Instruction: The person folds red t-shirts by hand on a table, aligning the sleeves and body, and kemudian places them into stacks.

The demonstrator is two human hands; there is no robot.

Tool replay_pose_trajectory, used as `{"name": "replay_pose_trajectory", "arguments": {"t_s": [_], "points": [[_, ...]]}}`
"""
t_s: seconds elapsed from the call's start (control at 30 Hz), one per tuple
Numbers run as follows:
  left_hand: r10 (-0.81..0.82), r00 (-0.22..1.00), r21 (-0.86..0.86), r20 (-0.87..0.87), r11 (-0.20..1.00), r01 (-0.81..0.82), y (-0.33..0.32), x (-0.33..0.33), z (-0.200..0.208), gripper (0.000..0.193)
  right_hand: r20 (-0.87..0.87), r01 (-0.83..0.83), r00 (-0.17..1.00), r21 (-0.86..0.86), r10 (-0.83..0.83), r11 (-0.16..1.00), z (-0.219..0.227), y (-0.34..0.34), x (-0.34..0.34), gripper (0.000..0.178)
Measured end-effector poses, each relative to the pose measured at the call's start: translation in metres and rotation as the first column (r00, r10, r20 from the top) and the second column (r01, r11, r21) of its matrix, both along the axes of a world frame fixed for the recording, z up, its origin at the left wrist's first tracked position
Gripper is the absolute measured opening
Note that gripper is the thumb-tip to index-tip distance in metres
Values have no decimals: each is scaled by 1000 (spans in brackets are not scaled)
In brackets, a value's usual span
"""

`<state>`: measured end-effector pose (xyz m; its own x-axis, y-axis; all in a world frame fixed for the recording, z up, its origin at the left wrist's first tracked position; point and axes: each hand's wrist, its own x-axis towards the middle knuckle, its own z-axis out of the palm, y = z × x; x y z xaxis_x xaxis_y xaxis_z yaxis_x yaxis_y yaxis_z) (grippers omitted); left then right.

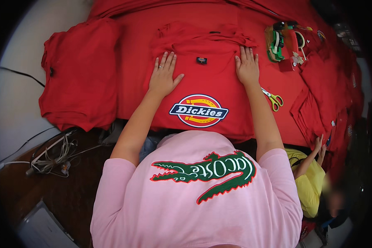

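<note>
A red T-shirt [211, 84] with a round printed badge lies in front of me on the red-covered table [277, 124], its small dark neck label facing up. My left hand [164, 75] rests flat on the shirt's left shoulder area, fingers stretched away from me, a ring on one finger. On the opposite side my right hand [248, 68] lies flat as well, fingers pointing to the far side. Neither hand grips anything. Beyond my fingertips more red fabric [202, 38] lies in loose folds.
A stack of red shirts [80, 78] sits to the left. Yellow-handled scissors [276, 100] lie right of my forearm, below a tray [282, 41] with tape dispensers. At far right are heaped red garments [330, 82] and a person in yellow [311, 182]. Cables [56, 155] tangle at lower left.
</note>
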<state>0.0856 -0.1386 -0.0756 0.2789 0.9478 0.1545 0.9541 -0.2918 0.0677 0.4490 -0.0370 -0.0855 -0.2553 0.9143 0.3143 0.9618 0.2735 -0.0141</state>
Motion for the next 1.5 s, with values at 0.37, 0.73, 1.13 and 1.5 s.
{"name": "replay_pose_trajectory", "arguments": {"t_s": [0.37,0.73,1.13,1.5], "points": [[81,994,-5,76,997,-81,13,0,10,100,12,58,998,33,-59,998,5,-34,-24,69],[198,927,21,319,976,-216,7,21,28,67,-360,22,931,-99,-56,995,34,-198,32,40],[719,-333,-617,610,695,369,62,204,66,45,-613,415,445,-505,-653,757,-3,-215,122,21],[348,193,-344,917,937,-57,26,172,54,39,-870,67,260,-416,-419,907,104,-133,23,28]]}}
